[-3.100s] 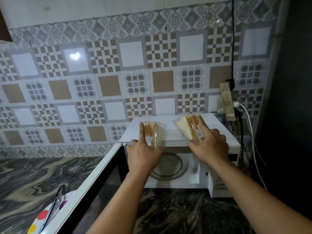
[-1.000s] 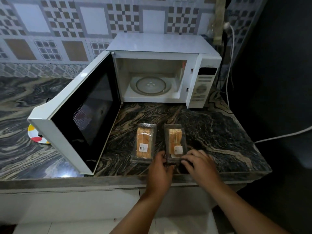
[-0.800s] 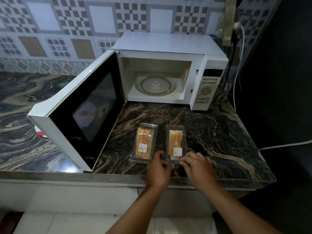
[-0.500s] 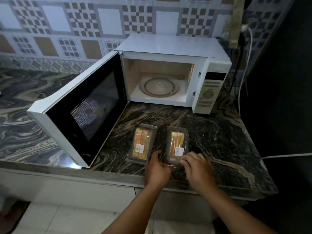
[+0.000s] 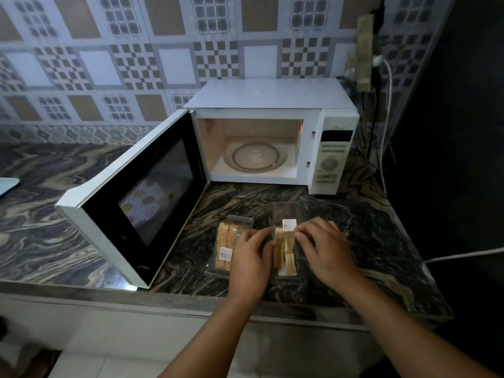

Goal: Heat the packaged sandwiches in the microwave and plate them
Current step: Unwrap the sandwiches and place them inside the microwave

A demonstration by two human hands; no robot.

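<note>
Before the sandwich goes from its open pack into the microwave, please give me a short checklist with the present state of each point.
1. Microwave door open wide: ok.
2. Turntable bare, ready for food: ok.
3. Right pack opened, its lid folded back: ok.
4. Left pack opened: not ok, lid on.
5. Firm grip by left hand and right hand on the right pack: cannot tell, fingers only seen at its edges.
6. Plate within reach: cannot tell, only coloured spots show through the door.

Glossy veined stone counter (image 5: 362, 241), clear shiny plastic sandwich packs (image 5: 226, 246), smooth white microwave (image 5: 270, 96) with glass turntable (image 5: 255, 156).
</note>
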